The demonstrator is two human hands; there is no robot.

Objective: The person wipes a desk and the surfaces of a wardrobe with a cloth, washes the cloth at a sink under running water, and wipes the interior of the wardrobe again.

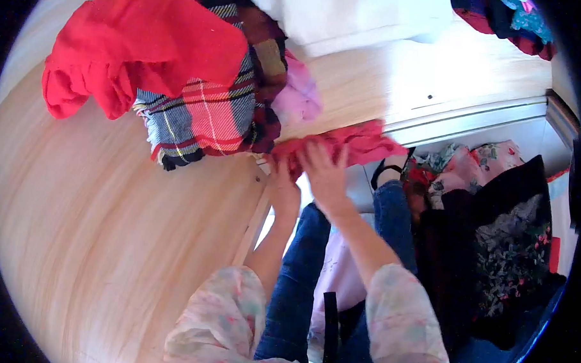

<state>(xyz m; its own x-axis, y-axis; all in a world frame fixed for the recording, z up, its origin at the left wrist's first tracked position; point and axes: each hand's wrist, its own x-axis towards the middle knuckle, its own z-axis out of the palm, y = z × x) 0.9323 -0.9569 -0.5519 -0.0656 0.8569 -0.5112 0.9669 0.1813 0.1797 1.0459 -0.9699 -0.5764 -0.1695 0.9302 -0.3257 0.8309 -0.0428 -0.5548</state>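
Note:
A crumpled red-pink cloth (pixel 362 142) lies along the edge of the wooden surface, in front of my body. My left hand (pixel 284 191) is at its left end, fingers curled on the fabric edge. Over the middle of the cloth, my right hand (pixel 326 179) rests with its fingers spread, pressing on it from above. Left of both hands sits a folded plaid scarf (pixel 219 115) with a fringe. A bright red garment (pixel 154 42) is heaped on top of it, and a pink cloth (pixel 298 92) sticks out beside the pile.
A white cloth (pixel 354 20) lies at the back of the wooden surface (pixel 109 239). Dark clothing (pixel 545 24) is bunched at the far right corner. Lower right, a black garment with a floral pattern (pixel 512 253) lies near a pink floral cloth (pixel 476 169).

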